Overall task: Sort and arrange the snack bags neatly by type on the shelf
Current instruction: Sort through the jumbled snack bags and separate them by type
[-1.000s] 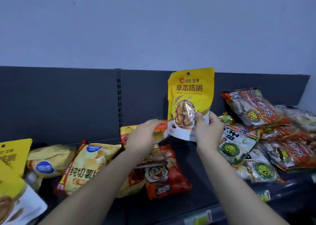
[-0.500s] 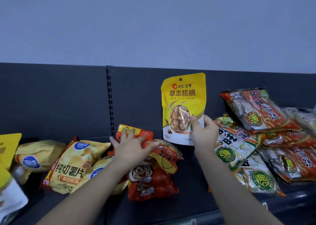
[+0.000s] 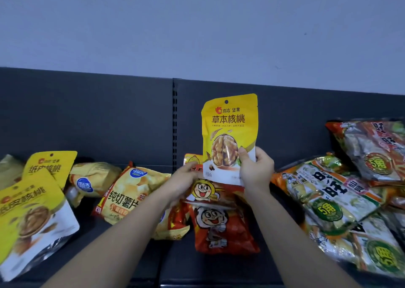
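Right hand [image 3: 255, 173] around walnut bag [image 3: 229, 134] (upright)

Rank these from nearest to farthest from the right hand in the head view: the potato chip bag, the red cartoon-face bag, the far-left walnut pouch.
The right hand holds the upright walnut pouch.
1. red cartoon-face bag: lying just below that hand, centre.
2. potato chip bag: further left, past the left arm.
3. far-left walnut pouch: at the left edge, front.

Bare: left hand [image 3: 183, 183], right hand [image 3: 256, 171], forearms [image 3: 291, 233].
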